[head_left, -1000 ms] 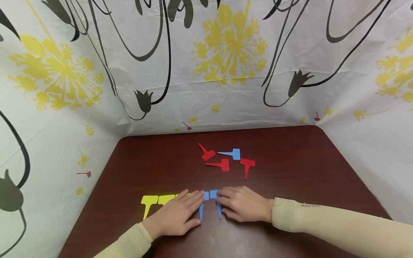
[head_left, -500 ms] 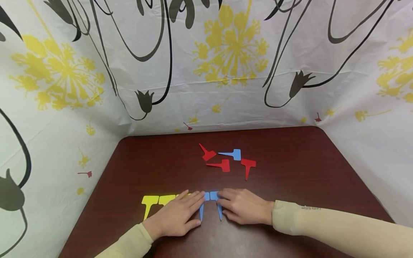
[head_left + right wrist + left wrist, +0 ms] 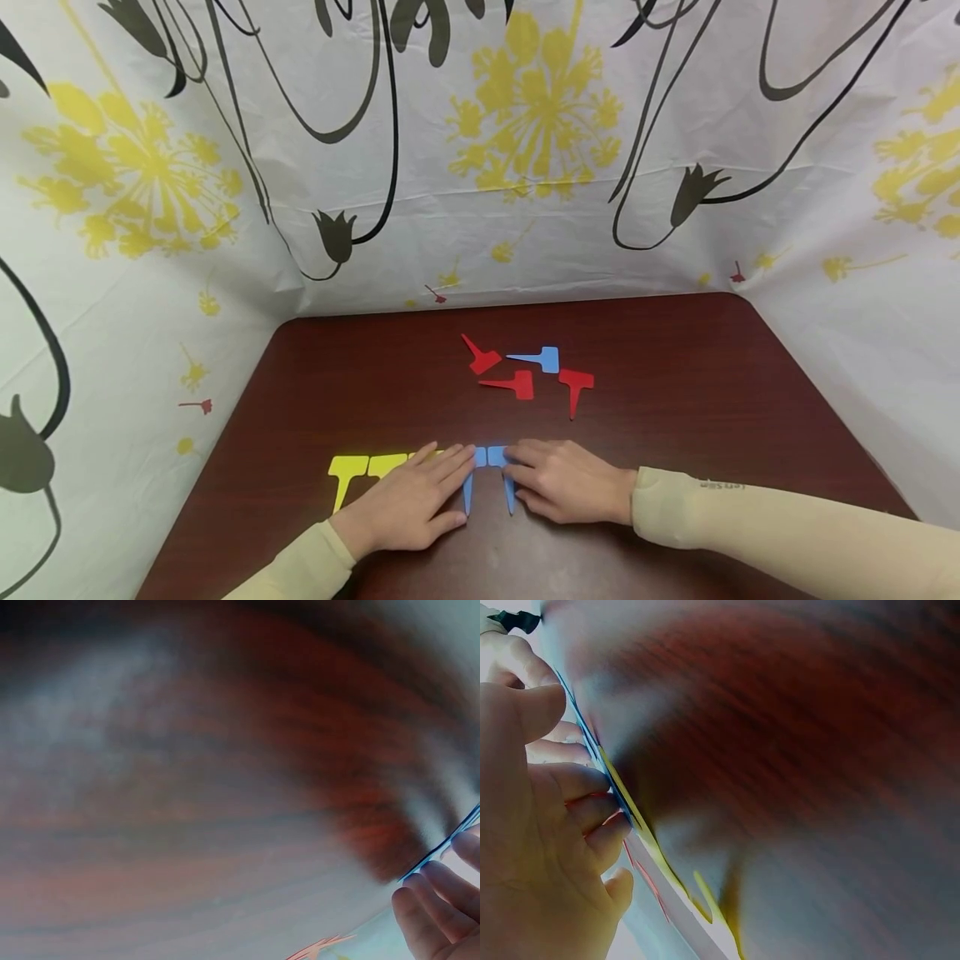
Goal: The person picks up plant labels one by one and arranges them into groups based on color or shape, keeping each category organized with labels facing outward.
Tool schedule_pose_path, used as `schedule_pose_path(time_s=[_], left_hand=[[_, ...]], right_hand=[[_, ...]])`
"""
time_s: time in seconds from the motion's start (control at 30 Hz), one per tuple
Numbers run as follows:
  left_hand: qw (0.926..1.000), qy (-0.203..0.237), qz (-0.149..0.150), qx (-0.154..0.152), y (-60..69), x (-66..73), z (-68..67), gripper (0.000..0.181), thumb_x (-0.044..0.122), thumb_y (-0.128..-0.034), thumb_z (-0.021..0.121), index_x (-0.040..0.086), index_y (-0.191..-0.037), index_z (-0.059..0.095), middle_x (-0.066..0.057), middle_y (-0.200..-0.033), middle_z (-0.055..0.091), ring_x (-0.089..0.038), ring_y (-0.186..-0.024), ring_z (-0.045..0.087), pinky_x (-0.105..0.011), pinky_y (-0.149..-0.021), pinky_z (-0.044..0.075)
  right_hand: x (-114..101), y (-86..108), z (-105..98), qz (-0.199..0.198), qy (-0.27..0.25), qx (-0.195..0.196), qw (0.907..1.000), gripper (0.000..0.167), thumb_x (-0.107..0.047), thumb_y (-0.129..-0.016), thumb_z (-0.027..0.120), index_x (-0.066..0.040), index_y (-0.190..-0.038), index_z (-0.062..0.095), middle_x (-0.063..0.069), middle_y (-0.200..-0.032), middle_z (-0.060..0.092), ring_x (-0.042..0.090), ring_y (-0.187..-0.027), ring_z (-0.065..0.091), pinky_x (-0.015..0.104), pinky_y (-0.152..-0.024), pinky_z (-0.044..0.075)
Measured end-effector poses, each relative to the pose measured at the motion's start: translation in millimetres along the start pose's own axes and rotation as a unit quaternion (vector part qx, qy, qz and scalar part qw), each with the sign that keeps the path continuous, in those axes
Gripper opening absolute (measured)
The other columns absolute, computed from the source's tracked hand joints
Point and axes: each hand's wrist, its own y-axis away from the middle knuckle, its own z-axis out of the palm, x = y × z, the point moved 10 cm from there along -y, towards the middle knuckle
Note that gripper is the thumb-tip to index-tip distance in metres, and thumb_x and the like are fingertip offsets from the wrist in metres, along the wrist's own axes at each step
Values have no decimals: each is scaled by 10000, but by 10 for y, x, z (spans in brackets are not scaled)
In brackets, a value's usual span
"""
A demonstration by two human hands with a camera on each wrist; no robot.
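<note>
A row of flat T-shaped plant labels lies across the near half of the table in the head view. At its left end are a yellow label and a second yellow label; another yellow one is mostly hidden under my left hand. That hand lies flat, its straight fingers resting on the row and on the edge of a blue label. To the right, my right hand touches another blue label with its fingertips. In the right wrist view those fingers look fairly straight against the label's edge.
Farther back lie a loose blue label and three red labels: one tilted, one sideways and one stem-down. The dark wooden table meets a patterned cloth at its back and sides.
My right hand has shifted very slightly nearer to me, with the blue label at its fingertips. The left hand and the other labels stay put.
</note>
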Motion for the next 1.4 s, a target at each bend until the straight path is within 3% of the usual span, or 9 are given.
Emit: schedule_pose_path(time_s=[0.23,0.5,0.67,0.93,1.13,1.4], left_hand=[[10000,13,-4,36,-1,-1,1,702,539,-1049,380,119,-1603,278,-31,-1657,232,-207,-1511,227,-522,-1199,184],[9997,67,-48,245,-22,22,-69,713,534,-1040,412,120,-1604,276,-43,-1659,227,-216,-1518,203,-520,-1201,179],[9994,30,64,343,-82,113,-119,696,524,-1046,407,111,-1596,302,-66,-1653,244,-235,-1514,216,-513,-1198,195],[9982,-212,321,465,-196,266,-110,673,502,-1063,378,86,-1588,310,-110,-1643,260,-262,-1508,236,-480,-1195,224],[9989,-154,231,369,-287,305,-81,685,516,-1064,364,93,-1596,286,-99,-1648,246,-248,-1513,220,-470,-1201,210],[9989,-163,233,380,-390,357,-81,692,526,-1064,354,92,-1597,281,-100,-1646,252,-248,-1510,230,-463,-1202,209]], right_hand=[[22,-6,-6,11,15,4,10000,380,-285,-927,699,-111,-1264,690,65,-1268,651,166,-1143,627,341,-901,558],[202,-97,-221,298,169,360,9988,377,-298,-911,707,-108,-1237,712,59,-1224,678,174,-1083,666,367,-878,570],[504,-170,-340,762,162,605,9951,326,-292,-901,722,-120,-1178,740,17,-1099,706,140,-958,682,339,-815,585],[1138,-341,-312,1570,672,672,9830,190,-246,-912,699,-132,-1053,757,-24,-877,651,94,-673,592,274,-510,514],[1545,-494,-177,2162,894,486,9710,228,-235,-915,699,-108,-1094,758,13,-890,655,167,-752,627,334,-552,553],[1804,-666,-67,2433,831,228,9661,186,-207,-913,730,-103,-1062,767,37,-885,647,205,-780,631,369,-589,571]])
